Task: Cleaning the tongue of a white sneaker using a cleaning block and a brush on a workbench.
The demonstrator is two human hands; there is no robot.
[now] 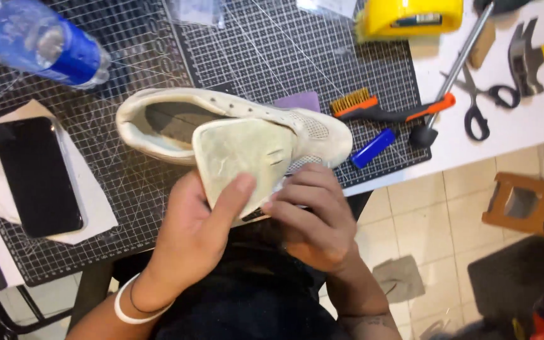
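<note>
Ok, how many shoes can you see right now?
1. A white shoe lies over the cutting mat, held by both hands, left hand and right hand. A second may be out of view.

the sole piece (242, 160) covers the middle of the white shoe (234, 119), and its lower edge is hidden behind the left hand (190, 233) and right hand (313, 217). the plastic bottle (39, 44) is blurred and cut by the top-left edge. the yellow tool (410, 16) and hammer (530, 53) run past the frame edge. the purple piece (298, 101) lies partly behind the shoe
</note>
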